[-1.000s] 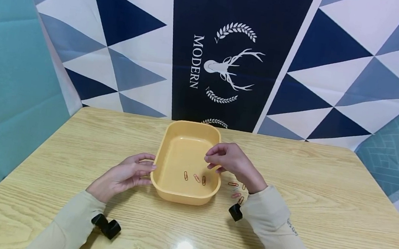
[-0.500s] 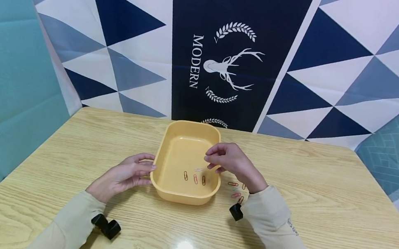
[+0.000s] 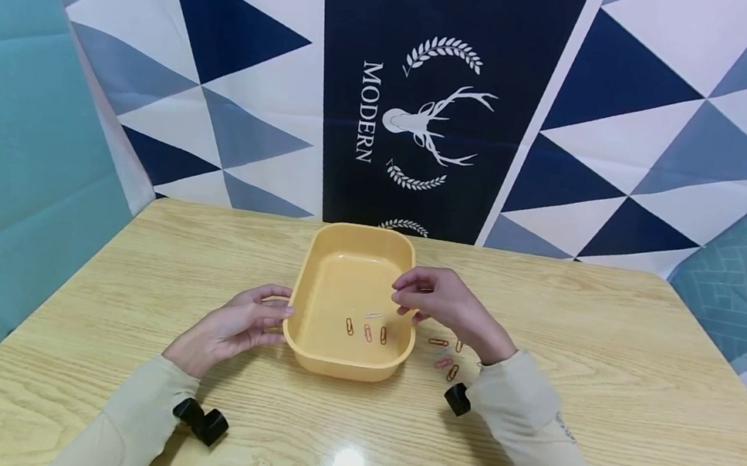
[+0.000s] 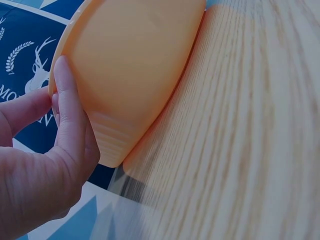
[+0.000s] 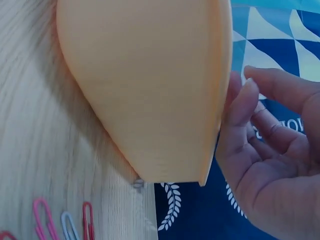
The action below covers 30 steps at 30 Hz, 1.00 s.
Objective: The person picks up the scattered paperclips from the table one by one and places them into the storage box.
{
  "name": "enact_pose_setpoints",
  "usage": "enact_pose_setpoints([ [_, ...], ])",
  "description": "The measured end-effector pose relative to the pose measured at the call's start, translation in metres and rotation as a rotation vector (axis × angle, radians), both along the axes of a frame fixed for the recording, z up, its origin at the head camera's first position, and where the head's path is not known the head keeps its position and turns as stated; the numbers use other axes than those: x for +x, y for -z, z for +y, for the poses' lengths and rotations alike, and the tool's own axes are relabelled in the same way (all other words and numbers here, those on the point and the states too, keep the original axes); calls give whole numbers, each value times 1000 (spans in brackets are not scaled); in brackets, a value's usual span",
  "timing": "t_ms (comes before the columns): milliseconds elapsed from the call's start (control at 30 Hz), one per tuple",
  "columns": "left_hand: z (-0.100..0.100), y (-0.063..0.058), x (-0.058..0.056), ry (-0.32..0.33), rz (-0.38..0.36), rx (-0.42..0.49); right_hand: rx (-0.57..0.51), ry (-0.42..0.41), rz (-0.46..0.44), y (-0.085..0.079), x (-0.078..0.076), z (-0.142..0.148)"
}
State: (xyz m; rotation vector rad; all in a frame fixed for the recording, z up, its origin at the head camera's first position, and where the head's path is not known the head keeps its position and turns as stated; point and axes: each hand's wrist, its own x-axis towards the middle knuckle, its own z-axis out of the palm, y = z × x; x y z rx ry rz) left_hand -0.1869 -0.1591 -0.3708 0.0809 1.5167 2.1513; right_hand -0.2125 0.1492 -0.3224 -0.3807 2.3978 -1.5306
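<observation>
While the left hand (image 3: 232, 328) pinches the left rim of the yellow-orange tray (image 3: 346, 284), the right hand (image 3: 442, 301) hangs by the right rim, fingers loosely bent, thumb and index tips just apart. Tray is smooth, deep, round-cornered, set on a wood-grain table (image 3: 278, 439). 4 slim looped paper clips (image 3: 367, 332) lie inside (2 red, 1 pink, 1 whitish); loose clips (image 3: 444, 364), red, pink and pale, lie just right of it.

1. A long, pale beige left sleeve (image 3: 124, 408), softly creased
2. A matching right sleeve (image 3: 526, 415) with a small grey marking (image 3: 565, 427), too small to read
3. A black, two-lobed left wrist camera (image 3: 210, 426)
4. A black, rounded right wrist camera (image 3: 458, 399)
</observation>
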Motion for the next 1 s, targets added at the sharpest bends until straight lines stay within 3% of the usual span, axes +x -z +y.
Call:
enact_pose_setpoints([
  [233, 0, 1, -2, 0, 10, 0, -28, -7, 34, -3, 0, 12],
  [500, -1, 2, -1, -10, -3, -7, 82, -1, 48, 1, 5, 32],
  [1000, -1, 0, 0, 3, 4, 0, 242, 61, 28, 14, 26, 102],
])
